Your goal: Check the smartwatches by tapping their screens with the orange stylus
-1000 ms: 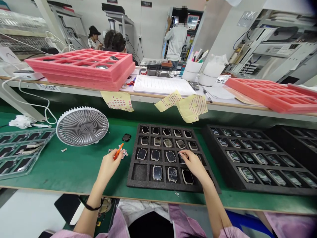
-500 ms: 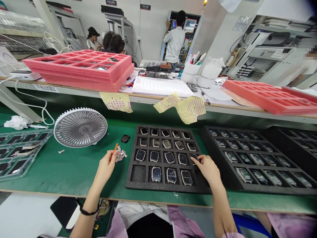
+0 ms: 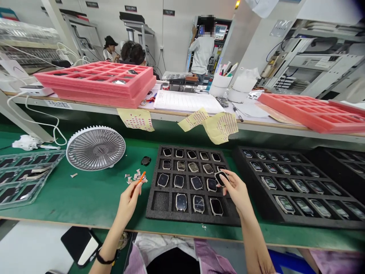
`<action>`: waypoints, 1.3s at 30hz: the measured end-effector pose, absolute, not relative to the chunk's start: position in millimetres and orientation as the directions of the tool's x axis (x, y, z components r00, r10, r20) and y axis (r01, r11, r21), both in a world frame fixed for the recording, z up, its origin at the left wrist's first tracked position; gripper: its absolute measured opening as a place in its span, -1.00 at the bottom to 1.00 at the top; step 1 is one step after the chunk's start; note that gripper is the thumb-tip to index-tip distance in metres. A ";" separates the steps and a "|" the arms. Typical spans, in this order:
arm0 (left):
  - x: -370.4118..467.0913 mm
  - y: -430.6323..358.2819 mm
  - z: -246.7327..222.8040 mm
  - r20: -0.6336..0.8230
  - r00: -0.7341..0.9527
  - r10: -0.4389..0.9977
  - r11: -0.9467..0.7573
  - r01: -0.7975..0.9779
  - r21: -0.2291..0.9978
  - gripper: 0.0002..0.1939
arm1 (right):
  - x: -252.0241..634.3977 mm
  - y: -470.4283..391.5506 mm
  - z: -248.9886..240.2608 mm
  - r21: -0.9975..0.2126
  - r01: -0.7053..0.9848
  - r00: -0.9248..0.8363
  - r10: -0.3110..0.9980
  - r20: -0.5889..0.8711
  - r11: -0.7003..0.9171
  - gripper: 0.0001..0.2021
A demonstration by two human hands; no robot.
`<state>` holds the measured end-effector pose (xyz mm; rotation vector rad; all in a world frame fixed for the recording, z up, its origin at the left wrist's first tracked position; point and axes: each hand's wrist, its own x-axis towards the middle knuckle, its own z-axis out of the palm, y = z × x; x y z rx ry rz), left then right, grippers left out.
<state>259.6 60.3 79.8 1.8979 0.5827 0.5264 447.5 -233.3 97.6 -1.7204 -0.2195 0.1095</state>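
Observation:
My right hand (image 3: 235, 188) pinches a watch (image 3: 221, 178) just above the right side of the black foam tray (image 3: 162, 217). Rows of square watches lie in this tray's compartments, and its front-left compartment (image 3: 160, 200) holds no watch. My left hand (image 3: 129, 199) grips a thin orange stick (image 3: 142, 177) left of the tray, beside a small pile of pale pieces (image 3: 134, 177). Behind the pile lies a single dark watch (image 3: 145, 160) on the green table (image 3: 85, 198).
A round fan (image 3: 97, 148) stands at the left, near a clear tray of dark screens (image 3: 27, 179). More black trays of watches (image 3: 288, 182) lie at the right. Pink foam trays (image 3: 105, 89) rest on the shelf. People are in the background.
My right hand has lifted the watch out of its compartment. With the orange stick, my left hand has moved right, to the pile's front edge. The view has shifted slightly.

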 end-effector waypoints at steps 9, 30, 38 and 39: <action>287.7 -21.9 109.3 -0.080 0.992 0.095 -0.074 0.087 0.993 -0.54 | 392.2 -160.5 118.7 -0.845 -0.399 0.793 0.597 -0.123 0.356 -0.77; 286.5 -23.1 108.1 -0.092 0.993 0.071 -0.026 0.094 0.995 -0.54 | 383.6 -142.6 120.8 -0.887 -0.338 0.800 0.592 -0.094 0.316 -0.73; 289.9 -25.6 106.1 -0.081 0.996 0.027 0.087 0.078 0.993 -0.53 | 381.5 -135.4 118.3 -0.648 -0.629 0.629 0.771 -0.100 0.430 -0.72; 290.3 -26.7 103.7 -0.075 0.997 0.028 0.105 0.072 0.992 -0.53 | 381.9 -134.5 117.5 -0.619 -0.657 0.613 0.783 -0.107 0.429 -0.73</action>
